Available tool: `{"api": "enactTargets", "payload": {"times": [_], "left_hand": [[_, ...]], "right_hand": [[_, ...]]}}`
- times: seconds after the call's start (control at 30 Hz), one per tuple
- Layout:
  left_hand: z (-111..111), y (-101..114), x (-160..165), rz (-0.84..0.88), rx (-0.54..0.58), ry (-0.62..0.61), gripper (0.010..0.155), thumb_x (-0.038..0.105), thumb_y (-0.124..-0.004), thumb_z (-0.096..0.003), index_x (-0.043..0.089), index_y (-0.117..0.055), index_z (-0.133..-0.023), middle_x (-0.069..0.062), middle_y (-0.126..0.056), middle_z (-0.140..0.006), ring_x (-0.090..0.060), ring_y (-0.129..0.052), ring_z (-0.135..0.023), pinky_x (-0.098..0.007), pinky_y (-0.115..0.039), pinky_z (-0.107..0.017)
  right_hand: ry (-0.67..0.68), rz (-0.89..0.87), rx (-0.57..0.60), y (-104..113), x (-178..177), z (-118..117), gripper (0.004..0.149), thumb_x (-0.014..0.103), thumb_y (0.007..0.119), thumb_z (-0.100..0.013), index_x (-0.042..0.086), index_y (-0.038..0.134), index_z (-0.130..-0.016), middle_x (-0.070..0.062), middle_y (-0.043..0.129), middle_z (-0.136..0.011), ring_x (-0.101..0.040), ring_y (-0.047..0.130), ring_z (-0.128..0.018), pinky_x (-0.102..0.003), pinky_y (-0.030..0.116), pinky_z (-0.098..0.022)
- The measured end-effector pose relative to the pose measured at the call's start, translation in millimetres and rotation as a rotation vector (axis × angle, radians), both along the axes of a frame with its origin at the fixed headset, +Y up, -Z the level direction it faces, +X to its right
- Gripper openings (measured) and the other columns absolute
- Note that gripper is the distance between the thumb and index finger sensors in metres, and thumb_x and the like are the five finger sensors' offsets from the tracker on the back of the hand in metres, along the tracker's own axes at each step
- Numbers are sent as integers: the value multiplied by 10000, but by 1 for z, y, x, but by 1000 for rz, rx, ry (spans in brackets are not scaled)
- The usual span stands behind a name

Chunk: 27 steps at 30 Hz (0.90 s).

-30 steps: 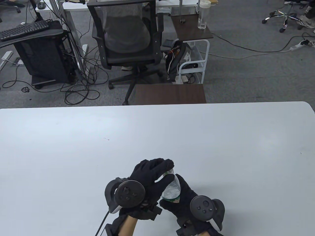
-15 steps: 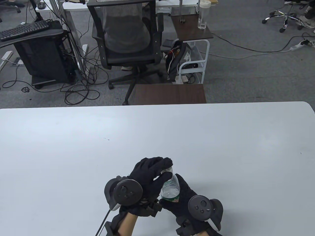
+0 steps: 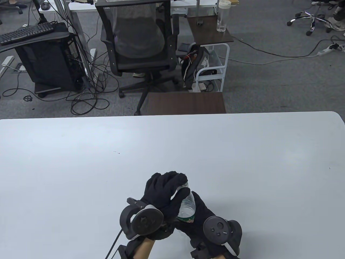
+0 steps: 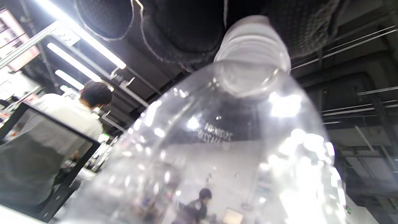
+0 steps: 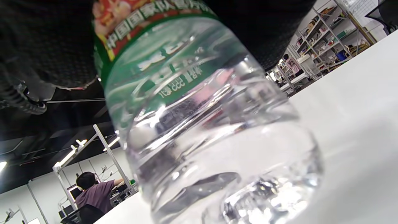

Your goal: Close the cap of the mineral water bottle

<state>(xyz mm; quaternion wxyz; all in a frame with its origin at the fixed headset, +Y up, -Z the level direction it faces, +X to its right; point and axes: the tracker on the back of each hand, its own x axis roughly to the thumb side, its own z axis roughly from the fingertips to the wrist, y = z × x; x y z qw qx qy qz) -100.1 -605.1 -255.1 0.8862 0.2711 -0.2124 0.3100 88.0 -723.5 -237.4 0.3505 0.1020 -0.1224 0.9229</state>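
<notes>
Table view: my left hand (image 3: 164, 190) curls its fingers over the cap (image 3: 185, 185) of the mineral water bottle (image 3: 187, 206), near the table's (image 3: 80, 167) front edge. My right hand (image 3: 200, 215) wraps the bottle's body.

Left wrist view: fingertips (image 4: 183, 31) close around the cap (image 4: 248, 25).

Right wrist view: green label (image 5: 149, 62) visible; bottle base at the tabletop, contact unclear.

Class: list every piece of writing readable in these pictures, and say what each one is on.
"555": bottle label, green band, printed upside down in the right wrist view.
Chinese characters on the same label: too blurred to read.
Stamped code on the bottle shoulder: mirrored, unreadable.
Logo on the black bag: too small to read.
</notes>
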Motion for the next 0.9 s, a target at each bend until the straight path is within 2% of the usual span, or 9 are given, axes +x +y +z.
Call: {"api": "enactTargets", "payload": {"times": [0.07,0.17,0.27,0.47,0.7,0.8,0.9], "left_hand": [[-5,-1,-1,-1,-114,-89,480,449,-739,-556,276,-727,-1004,-168,-845,-942,-308,-953,-680,-653,-627,-676],[-14,-10,-2,106,-255,-247,483,407,-699,-578,315,-656,-1051,-157,-778,-1032,-387,-881,-866,-679,-577,-696],[-20,-14,-5,229,-277,-296,476,379,-756,-556,268,-698,-1015,-153,-792,-1015,-394,-888,-825,-674,-585,-689],[-15,-12,-8,228,-158,-175,489,430,-862,-499,243,-755,-937,-163,-826,-936,-366,-909,-709,-661,-599,-680],[-13,-15,-7,293,-132,-95,480,457,-926,-473,259,-777,-883,-154,-829,-909,-349,-911,-671,-662,-606,-663],[-14,-15,-7,301,-157,-118,476,462,-906,-484,267,-763,-894,-148,-827,-918,-346,-911,-683,-659,-609,-665],[-16,-15,-7,292,-197,-195,459,422,-854,-517,257,-739,-930,-147,-821,-947,-356,-909,-727,-657,-604,-677]], "right_hand": [[10,-1,-3,0,2,-1,985,665,914,-335,144,481,-1050,-90,760,-978,-211,963,-848,-409,811,-684],[1,1,3,1,4,-1,984,661,917,-336,144,482,-1050,-92,759,-977,-212,960,-850,-412,808,-683],[0,4,5,1,4,-1,985,663,918,-333,143,485,-1049,-91,761,-975,-214,965,-844,-413,809,-681],[2,11,6,2,0,0,984,668,914,-334,149,483,-1050,-87,762,-976,-209,962,-847,-410,809,-682],[4,17,6,2,1,0,986,668,915,-331,150,486,-1052,-86,763,-977,-206,963,-846,-410,806,-684],[8,9,-2,3,1,0,983,664,915,-333,150,484,-1052,-84,760,-979,-207,962,-848,-409,804,-687],[17,-7,-11,2,2,0,982,665,915,-333,151,485,-1051,-86,762,-979,-209,961,-850,-411,803,-688]]}}
